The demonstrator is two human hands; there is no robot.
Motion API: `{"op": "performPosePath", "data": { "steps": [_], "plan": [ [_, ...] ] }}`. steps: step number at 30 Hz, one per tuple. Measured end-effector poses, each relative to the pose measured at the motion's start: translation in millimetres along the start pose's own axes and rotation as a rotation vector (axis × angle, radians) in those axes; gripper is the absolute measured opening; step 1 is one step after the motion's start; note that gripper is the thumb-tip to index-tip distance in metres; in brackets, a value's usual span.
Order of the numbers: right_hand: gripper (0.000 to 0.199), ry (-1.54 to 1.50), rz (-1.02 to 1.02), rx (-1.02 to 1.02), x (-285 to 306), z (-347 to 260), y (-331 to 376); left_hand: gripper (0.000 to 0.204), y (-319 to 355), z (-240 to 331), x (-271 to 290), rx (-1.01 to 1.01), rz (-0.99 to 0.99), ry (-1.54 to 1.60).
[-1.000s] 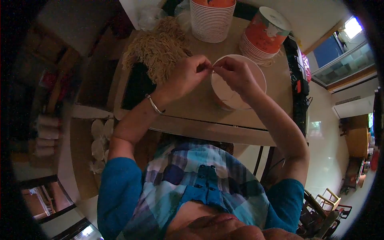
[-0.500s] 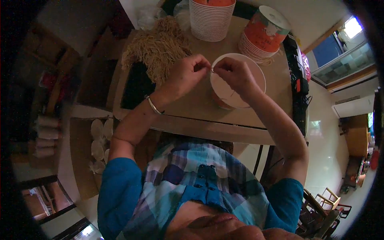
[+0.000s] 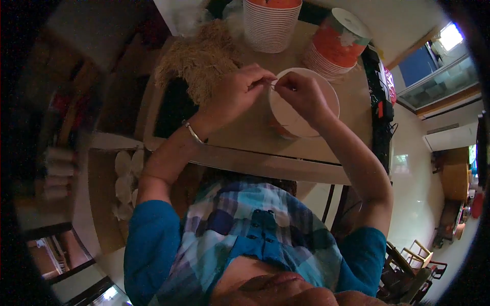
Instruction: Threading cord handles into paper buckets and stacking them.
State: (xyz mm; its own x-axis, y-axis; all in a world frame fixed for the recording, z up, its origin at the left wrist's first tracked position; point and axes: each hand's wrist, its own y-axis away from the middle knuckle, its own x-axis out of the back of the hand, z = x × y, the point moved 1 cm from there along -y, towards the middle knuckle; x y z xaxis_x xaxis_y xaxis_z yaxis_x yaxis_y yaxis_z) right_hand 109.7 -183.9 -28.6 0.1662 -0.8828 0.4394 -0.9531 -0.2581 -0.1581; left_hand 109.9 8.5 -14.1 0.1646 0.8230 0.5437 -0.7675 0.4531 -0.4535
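White tub (image 3: pixel 287 113) opens under the right grip (image 3: pixel 306 97), its rim beside the left grip (image 3: pixel 237 92). Both pinch a strand (image 3: pixel 272 85); bare table (image 3: pixel 245 135) runs bodyward of them to its edge.

Teal sleeves (image 3: pixel 153 250), apparently silver bracelet (image 3: pixel 194 133)

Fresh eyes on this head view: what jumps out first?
The left hand and right hand, meeting mid-view, fingers pinched around a thin strand near the left rim of an open white bucket. Next, the shaggy tan heap on the left of the table. Then two bucket stacks toward its far side, one near the middle, the other farther right.
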Motion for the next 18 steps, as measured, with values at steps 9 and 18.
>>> {"op": "performPosePath", "data": {
  "steps": [9,18],
  "plan": [
    [0.014,-0.049,-0.035,-0.081,-1,-7,3,0.022,-2,-3,-14,-0.105,0.114,0.012],
    [0.017,-0.170,-0.095,-0.350,2,-15,5,0.019,4,-18,-26,0.147,0.134,0.146]
  ]
}}
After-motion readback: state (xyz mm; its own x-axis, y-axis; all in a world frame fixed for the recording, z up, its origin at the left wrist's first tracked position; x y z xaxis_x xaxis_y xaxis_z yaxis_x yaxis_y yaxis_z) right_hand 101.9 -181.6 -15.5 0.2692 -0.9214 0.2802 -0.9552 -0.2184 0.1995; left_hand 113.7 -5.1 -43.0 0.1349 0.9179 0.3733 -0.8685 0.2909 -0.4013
